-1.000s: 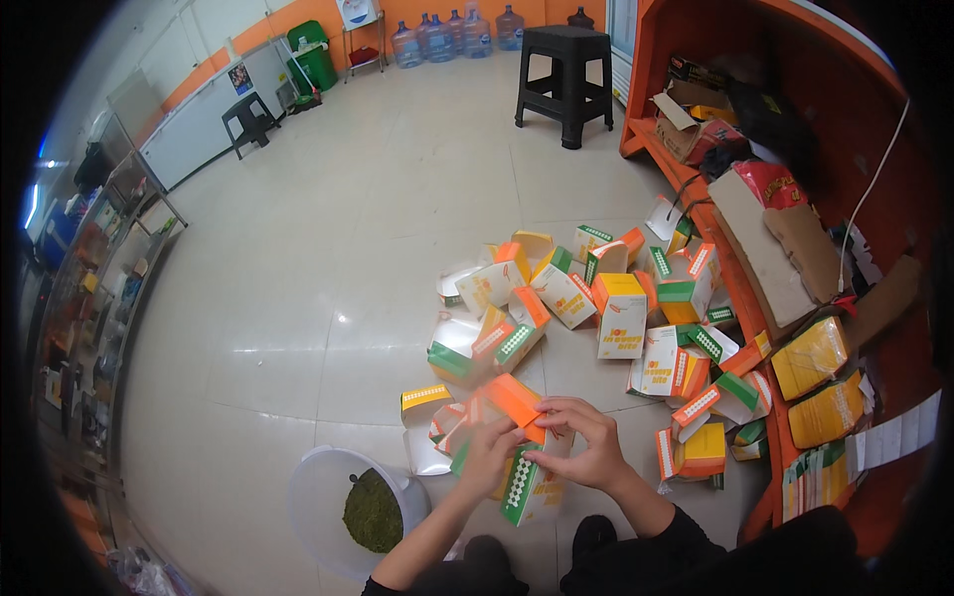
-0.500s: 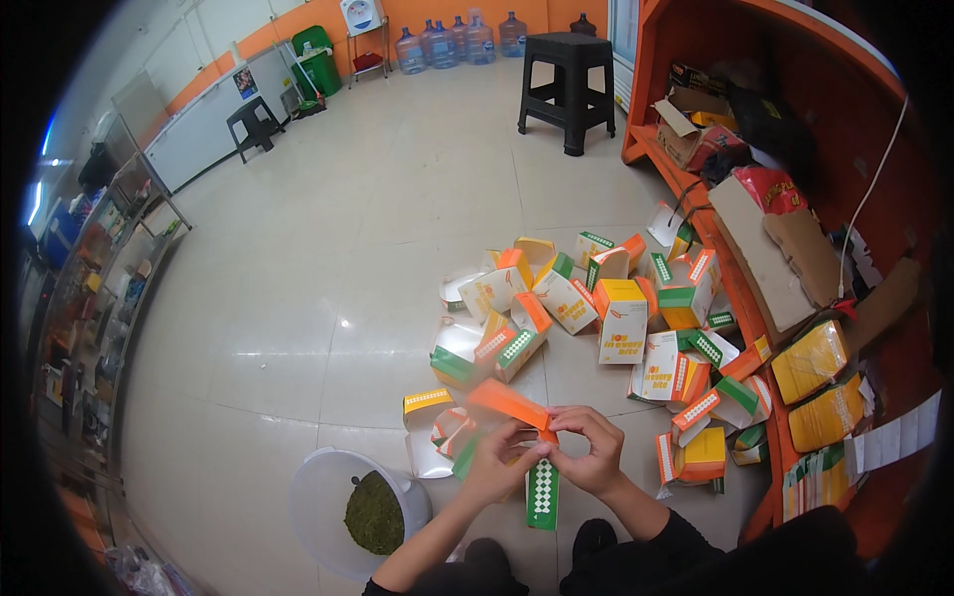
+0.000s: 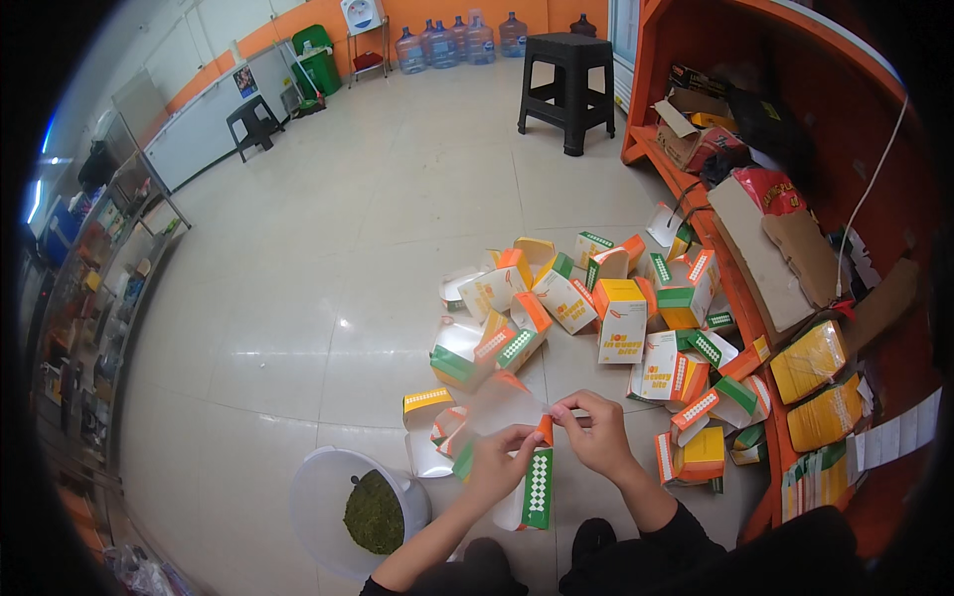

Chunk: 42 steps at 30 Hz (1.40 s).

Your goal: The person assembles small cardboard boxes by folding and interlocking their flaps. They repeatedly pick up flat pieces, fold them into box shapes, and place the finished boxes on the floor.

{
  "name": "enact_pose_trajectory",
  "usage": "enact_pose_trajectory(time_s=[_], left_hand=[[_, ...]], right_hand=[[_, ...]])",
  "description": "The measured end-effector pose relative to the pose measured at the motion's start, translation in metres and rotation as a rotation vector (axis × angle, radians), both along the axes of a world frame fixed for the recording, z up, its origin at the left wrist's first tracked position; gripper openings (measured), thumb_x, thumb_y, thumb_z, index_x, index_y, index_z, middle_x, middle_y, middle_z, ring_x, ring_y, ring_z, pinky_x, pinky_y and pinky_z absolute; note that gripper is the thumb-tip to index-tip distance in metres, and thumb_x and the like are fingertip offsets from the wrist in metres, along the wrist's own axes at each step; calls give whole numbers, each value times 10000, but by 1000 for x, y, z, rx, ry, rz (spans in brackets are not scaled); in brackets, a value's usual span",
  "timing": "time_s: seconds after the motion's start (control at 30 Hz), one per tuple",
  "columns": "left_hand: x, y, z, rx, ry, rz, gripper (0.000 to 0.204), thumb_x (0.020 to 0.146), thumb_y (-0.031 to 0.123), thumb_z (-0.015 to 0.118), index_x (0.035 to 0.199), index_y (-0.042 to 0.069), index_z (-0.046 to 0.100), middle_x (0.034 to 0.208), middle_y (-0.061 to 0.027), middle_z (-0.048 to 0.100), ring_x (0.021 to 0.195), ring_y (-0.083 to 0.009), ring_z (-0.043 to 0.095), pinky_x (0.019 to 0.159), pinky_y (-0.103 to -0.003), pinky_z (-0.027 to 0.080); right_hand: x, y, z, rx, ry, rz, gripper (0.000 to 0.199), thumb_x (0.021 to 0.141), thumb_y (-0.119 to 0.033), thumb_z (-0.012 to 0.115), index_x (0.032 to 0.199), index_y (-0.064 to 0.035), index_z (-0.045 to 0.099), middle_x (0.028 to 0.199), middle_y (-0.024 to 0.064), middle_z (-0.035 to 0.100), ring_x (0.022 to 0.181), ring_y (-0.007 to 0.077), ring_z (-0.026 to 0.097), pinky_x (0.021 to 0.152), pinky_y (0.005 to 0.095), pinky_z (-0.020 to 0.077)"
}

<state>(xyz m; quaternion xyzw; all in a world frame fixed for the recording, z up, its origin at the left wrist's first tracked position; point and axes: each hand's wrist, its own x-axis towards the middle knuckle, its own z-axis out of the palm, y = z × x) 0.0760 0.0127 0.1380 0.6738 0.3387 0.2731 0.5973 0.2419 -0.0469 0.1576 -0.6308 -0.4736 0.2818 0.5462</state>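
A white plastic bucket [image 3: 328,497] with a heap of green dried leaves [image 3: 376,512] in it stands on the pale tiled floor [image 3: 328,248] at the lower left, just beside the person's left forearm. The left hand [image 3: 497,465] is curled, fingers pinched on the lower part of a flat, half-unfolded orange, white and green cardboard carton [image 3: 517,417]; the carton's green flap with a grid of white dots hangs below that hand. The right hand [image 3: 596,432] meets it at the middle, thumb and fingertips closed on the same carton's edge, so both hands grip it just above the floor in front of the person's knees.

Beyond the hands lies a loose pile of similar orange, green and white cartons [image 3: 596,308], some upright, some tipped or flattened, spreading toward the right. Further right, an orange wooden shelf unit [image 3: 755,328] holds brown cardboard sheets [image 3: 785,248] and yellow foil packets [image 3: 810,360]. White paper slips [image 3: 899,432] lie at its far right end.
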Motion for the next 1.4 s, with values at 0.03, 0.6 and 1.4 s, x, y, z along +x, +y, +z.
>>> enact_pose_trajectory(time_s=[0.03, 0.6, 1.4], left_hand=[[0, 2, -2, -78, -7, 22, 221, 953, 165, 646, 1018, -43, 686, 929, -98, 729, 847, -134, 694, 758, -266, 537], [4, -3, -16, -295, -230, 131, 178, 973, 80, 602, 1056, -74, 634, 945, -105, 697, 889, -147, 677, 809, -268, 546], [-5, -1, -3, -16, -277, 62, 310, 887, -30, 667, 1183, -53, 579, 1200, -133, 603, 1062, -184, 637, 912, -309, 528]], right_hand=[[-1, -1, -2, -8, 44, -31, 96, 910, -43, 624, 928, 43, 661, 897, 121, 672, 832, 185, 697, 693, 307, 608], [-9, -3, 6, -34, 16, 56, 71, 905, -17, 631, 953, 28, 659, 983, 104, 650, 910, 176, 683, 787, 302, 615], [1, 2, -18, 156, 370, 331, 99, 829, 58, 715, 917, 20, 688, 1183, 196, 613, 1117, 229, 622, 923, 333, 554]])
